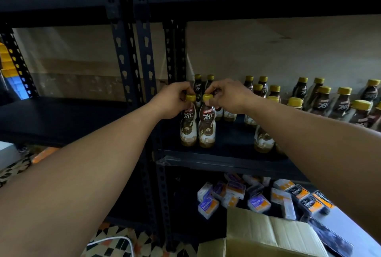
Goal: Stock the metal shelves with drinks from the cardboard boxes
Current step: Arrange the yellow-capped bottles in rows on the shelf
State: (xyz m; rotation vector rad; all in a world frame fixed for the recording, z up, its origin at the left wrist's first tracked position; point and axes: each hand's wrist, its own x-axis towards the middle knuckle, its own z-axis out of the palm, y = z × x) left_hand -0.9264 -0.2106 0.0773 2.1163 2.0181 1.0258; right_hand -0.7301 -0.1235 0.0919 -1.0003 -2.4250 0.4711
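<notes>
Two hands at the front left corner of the black metal shelf (233, 135). The left hand (173, 100) pinches the yellow cap of the left bottle (188, 127). The right hand (226, 96) pinches the cap of the right bottle (207, 129). Both coffee bottles are upright, side by side, with their bases at the shelf board. The stocked bottles (321, 100) stand in rows behind and to the right. Beneath the shelf lie jumbled small cartons (237, 195). An open cardboard box (268, 236) sits in front of them.

Open shelf board (233, 139) between the two front bottles (207, 129) and the right-hand rows (321, 102) — upright post (145, 54) bars the left.
</notes>
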